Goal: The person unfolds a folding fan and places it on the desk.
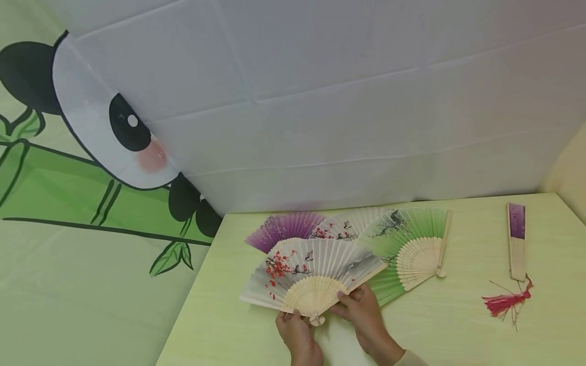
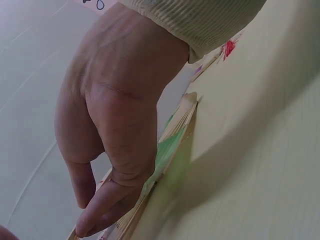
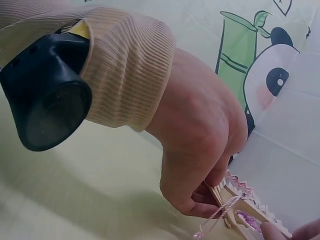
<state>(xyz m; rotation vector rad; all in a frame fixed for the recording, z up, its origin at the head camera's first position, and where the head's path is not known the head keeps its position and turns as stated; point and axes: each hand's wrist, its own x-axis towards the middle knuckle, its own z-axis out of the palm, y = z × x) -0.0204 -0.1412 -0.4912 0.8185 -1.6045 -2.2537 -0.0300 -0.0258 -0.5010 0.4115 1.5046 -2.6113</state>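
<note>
Spread wide, a white-grey folding fan (image 1: 329,259) with red blossoms and small birds is held in front of the other fans. At its left edge, near the pivot, my left hand (image 1: 299,335) pinches the bamboo ribs. My right hand (image 1: 366,317) grips the right guard stick, thumb on top. In the left wrist view the right hand (image 2: 120,115) shows, fingers down at the fan's edge. The right wrist view shows the left hand (image 3: 205,135) on the sticks, a pink cord (image 3: 230,202) hanging beside it and the other hand's fingertips (image 3: 305,231) at the lower right.
Behind lie an open purple fan (image 1: 293,223), another white fan (image 1: 348,223) and a green fan (image 1: 421,223), overlapping. A folded purple fan (image 1: 517,223) with a red tassel (image 1: 505,303) lies at the right of the table (image 1: 215,315). A white cloth (image 1: 348,112) hangs behind.
</note>
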